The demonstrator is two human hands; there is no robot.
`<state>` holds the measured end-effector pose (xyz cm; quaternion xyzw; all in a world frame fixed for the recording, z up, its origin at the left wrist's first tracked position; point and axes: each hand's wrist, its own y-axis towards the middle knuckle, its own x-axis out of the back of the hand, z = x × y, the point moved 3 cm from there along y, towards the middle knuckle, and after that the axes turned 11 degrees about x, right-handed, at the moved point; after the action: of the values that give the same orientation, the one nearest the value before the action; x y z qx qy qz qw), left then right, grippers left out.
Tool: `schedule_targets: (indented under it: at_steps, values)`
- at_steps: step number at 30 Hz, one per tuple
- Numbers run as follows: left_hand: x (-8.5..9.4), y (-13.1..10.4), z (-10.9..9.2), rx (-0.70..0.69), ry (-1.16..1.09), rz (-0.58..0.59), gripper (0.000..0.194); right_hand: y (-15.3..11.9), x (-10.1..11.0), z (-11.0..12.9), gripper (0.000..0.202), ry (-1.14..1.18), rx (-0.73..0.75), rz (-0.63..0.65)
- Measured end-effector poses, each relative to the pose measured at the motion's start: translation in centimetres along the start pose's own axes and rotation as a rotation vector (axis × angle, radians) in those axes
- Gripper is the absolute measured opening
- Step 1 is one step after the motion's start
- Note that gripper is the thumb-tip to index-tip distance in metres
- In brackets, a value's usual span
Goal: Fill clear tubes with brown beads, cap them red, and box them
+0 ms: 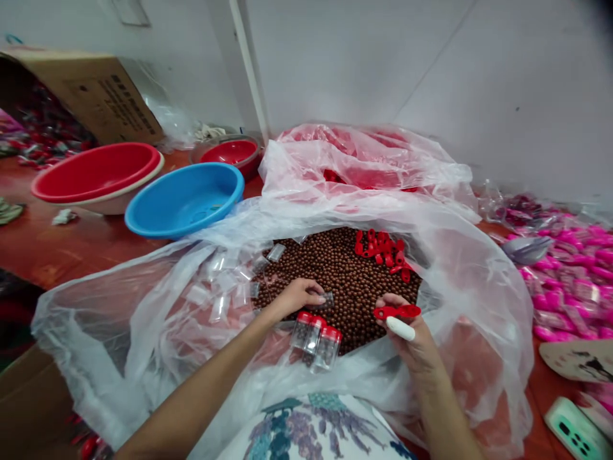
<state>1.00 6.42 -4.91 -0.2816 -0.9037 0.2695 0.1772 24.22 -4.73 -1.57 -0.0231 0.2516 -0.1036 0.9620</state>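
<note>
My left hand (pixel 301 296) is closed on a small clear container (pixel 326 300), just above a bed of brown beads (pixel 335 262) in a white plastic bag. In my right hand (pixel 407 332) is a red plastic cap piece (pixel 396 312), and a white covering wraps one finger. Below my left hand lie filled clear bottles with red lids (pixel 313 335). More red caps (pixel 380 248) rest on the beads at the back right. Several clear containers (pixel 223 281) are spread on the bag at the left of the beads.
A blue basin (pixel 184 199) and a red basin (pixel 98 171) stand at the back left, near a cardboard box (pixel 110 99). Behind the beads is a bag of red pieces (pixel 364 156). Pink packed items (pixel 569 281) and a phone (pixel 577 428) lie at the right.
</note>
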Motion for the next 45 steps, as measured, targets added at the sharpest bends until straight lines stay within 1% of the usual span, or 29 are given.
schedule_targets:
  at_steps: [3,8,12,15,17,20,22,24,27,30,36,39,41,45]
  values:
    - [-0.3,-0.3,0.2,0.009,-0.065,0.034,0.034,0.1,0.0,-0.6,0.039,-0.042,0.005,0.007]
    - [-0.4,-1.0,0.1,0.037,-0.281,0.084,0.039,0.1,-0.9,-1.4,0.035,-0.159,-0.015,0.056]
    - [-0.4,-1.8,-0.2,0.078,-0.407,0.121,0.041,0.4,-1.7,-1.6,0.041,-0.312,-0.015,0.126]
    - [-0.6,-2.8,-0.8,0.097,-0.491,0.182,0.042,0.7,-2.3,-1.5,0.041,-0.424,-0.002,0.159]
    - [-0.9,-3.7,-1.3,0.101,-0.516,0.204,0.042,0.8,-3.0,-1.2,0.038,-0.476,0.032,0.188]
    - [-1.4,-5.1,-2.1,0.104,-0.577,0.222,0.043,0.8,-4.4,-0.2,0.033,-0.511,0.13,0.229]
    - [-1.9,-5.9,-2.5,0.101,-0.645,0.243,0.041,0.8,-5.1,0.3,0.032,-0.515,0.183,0.24]
    - [-2.2,-6.6,-2.8,0.077,-0.688,0.235,0.039,0.8,-5.5,0.5,0.033,-0.51,0.202,0.242]
    - [-2.5,-7.1,-3.1,0.016,-0.688,0.194,0.041,0.9,-5.6,0.3,0.034,-0.512,0.208,0.224]
    - [-2.6,-7.2,-3.1,-0.013,-0.657,0.166,0.038,1.1,-5.5,0.1,0.033,-0.501,0.2,0.196]
    - [-2.9,-7.2,-3.0,-0.034,-0.615,0.138,0.037,1.5,-5.0,-0.4,0.04,-0.351,0.076,0.114]
    - [-3.1,-6.9,-2.6,-0.041,-0.561,0.102,0.037,1.5,-5.3,-0.3,0.043,-0.359,0.072,0.141]
    - [-3.4,-6.8,-2.2,-0.029,-0.541,0.105,0.037,1.4,-5.6,-0.2,0.044,-0.399,0.089,0.167]
    - [-3.8,-6.8,-2.0,0.004,-0.557,0.103,0.037,1.6,-6.1,-0.1,0.037,-0.437,0.105,0.198]
